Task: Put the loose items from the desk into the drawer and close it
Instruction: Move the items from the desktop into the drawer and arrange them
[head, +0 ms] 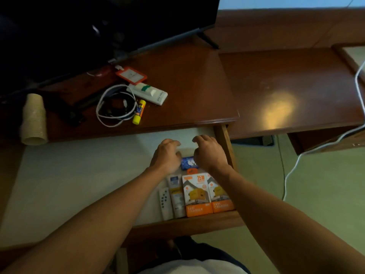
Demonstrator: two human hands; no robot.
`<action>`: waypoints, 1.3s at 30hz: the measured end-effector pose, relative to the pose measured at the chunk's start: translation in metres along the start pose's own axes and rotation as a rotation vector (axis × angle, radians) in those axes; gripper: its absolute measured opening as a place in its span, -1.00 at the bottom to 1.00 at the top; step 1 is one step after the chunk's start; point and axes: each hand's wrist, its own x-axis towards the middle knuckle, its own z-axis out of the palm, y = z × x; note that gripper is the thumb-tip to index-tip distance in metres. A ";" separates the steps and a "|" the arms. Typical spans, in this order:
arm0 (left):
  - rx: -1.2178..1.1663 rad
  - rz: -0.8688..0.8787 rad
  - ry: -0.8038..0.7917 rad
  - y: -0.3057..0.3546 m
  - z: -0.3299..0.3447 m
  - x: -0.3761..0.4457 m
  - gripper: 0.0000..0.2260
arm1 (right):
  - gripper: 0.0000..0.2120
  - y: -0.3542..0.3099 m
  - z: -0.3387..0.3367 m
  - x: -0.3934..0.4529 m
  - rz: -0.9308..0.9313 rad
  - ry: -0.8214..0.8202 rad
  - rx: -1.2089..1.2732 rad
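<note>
The drawer (79, 175) is pulled out under the desk, with a white lining. Both my hands reach into its right part. My left hand (166, 153) and my right hand (207, 152) flank a pale flat item (184, 150), fingers curled; whether the left one grips it is unclear. A blue packet (188, 163) lies just below them. On the desk (187, 86) lie an orange badge holder (131, 75), a white remote (148, 93), a coiled white cable (116, 105) and a yellow glue stick (139, 112).
In the drawer's front right lie two orange charger boxes (196, 194), a white tube (176, 194) and a small white remote (164, 202). A screen (79, 26) stands at the back left, stacked paper cups (34, 119) lie at the left. A white cord (296, 161) hangs at the right.
</note>
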 end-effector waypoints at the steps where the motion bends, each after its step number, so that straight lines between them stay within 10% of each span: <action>1: -0.009 0.006 0.043 0.002 -0.012 0.000 -0.65 | -0.56 -0.008 -0.006 0.007 -0.019 0.042 0.033; 9: -0.026 -0.096 0.416 -0.014 -0.089 0.023 -0.72 | -0.73 -0.066 -0.045 0.085 -0.217 0.166 0.091; 21: 0.286 -0.265 0.354 -0.022 -0.102 0.072 -0.78 | -0.53 -0.109 -0.040 0.180 -0.310 -0.074 -0.143; 39: -0.120 -0.160 0.452 -0.031 -0.089 0.029 -0.86 | -0.30 -0.117 -0.033 0.163 -0.149 -0.050 -0.028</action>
